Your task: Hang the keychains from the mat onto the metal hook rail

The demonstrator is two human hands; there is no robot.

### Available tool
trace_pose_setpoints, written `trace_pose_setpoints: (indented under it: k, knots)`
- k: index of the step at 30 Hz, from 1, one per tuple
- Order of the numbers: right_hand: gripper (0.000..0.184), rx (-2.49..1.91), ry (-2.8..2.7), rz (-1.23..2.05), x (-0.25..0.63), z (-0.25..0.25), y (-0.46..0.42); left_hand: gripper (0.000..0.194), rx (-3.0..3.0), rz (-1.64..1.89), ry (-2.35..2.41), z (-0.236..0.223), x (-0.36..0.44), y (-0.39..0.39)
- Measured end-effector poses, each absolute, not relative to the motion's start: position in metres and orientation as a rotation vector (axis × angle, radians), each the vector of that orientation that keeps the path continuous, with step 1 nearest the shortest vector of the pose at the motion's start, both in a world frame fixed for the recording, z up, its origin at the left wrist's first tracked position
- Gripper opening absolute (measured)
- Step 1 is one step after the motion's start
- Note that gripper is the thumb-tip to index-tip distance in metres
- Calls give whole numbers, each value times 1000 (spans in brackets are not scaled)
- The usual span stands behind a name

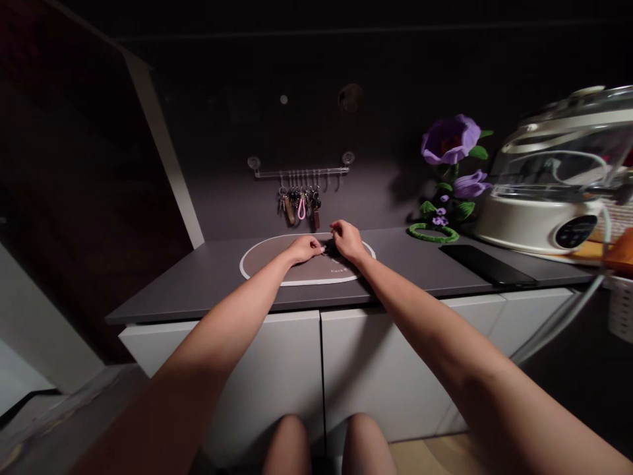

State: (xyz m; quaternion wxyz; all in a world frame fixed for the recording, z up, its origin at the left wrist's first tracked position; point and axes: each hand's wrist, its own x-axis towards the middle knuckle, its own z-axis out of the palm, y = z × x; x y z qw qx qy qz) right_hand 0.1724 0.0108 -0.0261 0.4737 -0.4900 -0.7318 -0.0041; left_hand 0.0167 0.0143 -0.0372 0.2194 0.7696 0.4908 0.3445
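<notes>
Scene was dark, upper half mostly unreadable. Small dark object point(330, 249) sat pinched between both hands over the oval mat point(277, 267); too small and shadowed to identify. Left hand point(306, 249) had fingertips closed on its left side, right hand point(347, 239) closed on its right side, fingers curled. Object was at mid-table, on or just above the mat; contact with the mat couldn't be made out.

Mat: one, flat oval, brown with a pale rim, some white lettering partly covered by the right hand. Table point(198, 280): matte dark grey slab over two plain white cabinet doors point(306, 369).

Far wall: one thin metal rail point(301, 172) on two round mounts, with a bunch of keys point(299, 201) hanging on hooks; count of keys unclear, one pink loop among them.

Right side: two large purple flowers point(451, 140) plus a few tiny ones, fuzzy look, green leaves, green ring base. One flat black phone point(487, 265) lay near the table's edge. One cream cooker point(548, 191) with clear domed lid and round dark panel, cut off by the right edge. Beyond it an orange item and a white basket, both cropped.

Two bare knees showed at the bottom edge.
</notes>
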Motion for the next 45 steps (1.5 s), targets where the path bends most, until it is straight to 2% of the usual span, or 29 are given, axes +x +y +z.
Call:
trace_pose_setpoints:
  k: [20, 32, 45]
  knots:
    - [27, -1214, -1798, -22, 172, -24, 16, 6, 2230, 806, 1427, -28, 6, 11]
    - [27, -1219, -1805, -35, 171, -22, 12, 10, 2352, 637, 1587, -22, -3, 7]
    - [26, -1183, -1797, -46, 171, -21, 11, 8, 2172, 981, 1552, -14, -3, -1]
